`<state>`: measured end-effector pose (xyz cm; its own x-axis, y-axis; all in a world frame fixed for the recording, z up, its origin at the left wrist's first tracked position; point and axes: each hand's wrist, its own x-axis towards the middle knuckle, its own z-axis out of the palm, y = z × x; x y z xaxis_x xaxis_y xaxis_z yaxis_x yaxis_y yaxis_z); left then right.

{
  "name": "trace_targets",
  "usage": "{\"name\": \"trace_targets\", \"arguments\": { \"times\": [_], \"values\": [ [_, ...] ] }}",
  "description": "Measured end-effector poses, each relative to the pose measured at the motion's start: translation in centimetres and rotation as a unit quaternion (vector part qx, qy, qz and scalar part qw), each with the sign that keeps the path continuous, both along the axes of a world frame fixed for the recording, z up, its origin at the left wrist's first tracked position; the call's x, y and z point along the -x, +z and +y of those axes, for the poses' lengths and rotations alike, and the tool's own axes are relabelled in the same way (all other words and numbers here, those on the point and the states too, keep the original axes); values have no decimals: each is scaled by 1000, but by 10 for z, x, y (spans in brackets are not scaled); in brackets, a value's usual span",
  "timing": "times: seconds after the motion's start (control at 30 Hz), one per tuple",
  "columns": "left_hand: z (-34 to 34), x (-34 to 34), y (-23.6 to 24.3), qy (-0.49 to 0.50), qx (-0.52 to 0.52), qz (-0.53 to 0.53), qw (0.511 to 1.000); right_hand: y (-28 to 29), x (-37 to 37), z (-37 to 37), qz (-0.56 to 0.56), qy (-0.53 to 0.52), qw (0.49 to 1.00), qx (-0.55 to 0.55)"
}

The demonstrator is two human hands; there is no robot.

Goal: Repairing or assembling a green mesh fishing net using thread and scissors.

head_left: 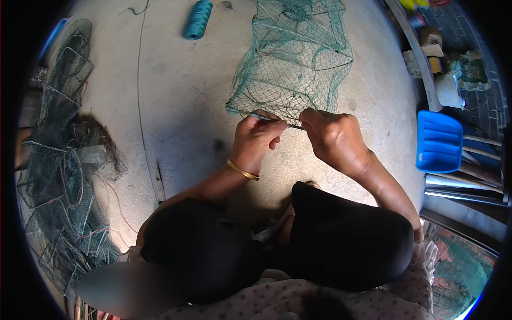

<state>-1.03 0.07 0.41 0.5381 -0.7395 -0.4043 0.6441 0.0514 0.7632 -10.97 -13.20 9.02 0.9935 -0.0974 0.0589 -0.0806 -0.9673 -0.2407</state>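
A teal netting trap with thin wire frames stretches away from me, its near end held up in both hands. My left hand, with a gold bangle at the wrist, is closed on that near edge, with a slim pale teal piece between thumb and fingers that I cannot make out clearly. My right hand is pinched on the same dark rim a little to the right; its fingertips are partly hidden behind the knuckles. Beyond the trap's left side lies a spool of teal twine.
More dark netting is heaped along the left. On the right are a wooden plank, a blue plastic scoop, poles and assorted items. My bent knees in dark trousers are below my hands, and a thin cord runs along the pale floor.
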Motion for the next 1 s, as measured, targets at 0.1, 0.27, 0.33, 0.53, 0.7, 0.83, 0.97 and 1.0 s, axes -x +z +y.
{"name": "trace_targets", "arguments": {
  "times": [0.1,0.27,0.33,0.53,0.7,0.83,0.97,1.0],
  "values": [
    [-1,1,-1,2,2,0,1000,-1,-3,-1,-8,5,1000,18],
    [-1,1,-1,3,3,0,1000,-1,-4,1,22,-22,999,34],
    [-1,1,-1,2,-6,4,1000,-2,-5,1,23,-24,999,36],
    [-2,2,-2,2,-5,4,1000,-8,-7,3,-23,-24,999,7],
    [-2,2,-2,-2,-2,5,1000,-10,-5,3,-41,-59,996,-53],
    [-3,2,-2,3,5,17,1000,-12,-6,3,-45,-73,990,-115],
    [-2,2,-1,9,10,11,1000,-9,-5,1,-45,-68,991,-104],
    [-2,2,0,13,12,9,1000,-7,-4,1,-45,-62,994,-81]
  ]
}}
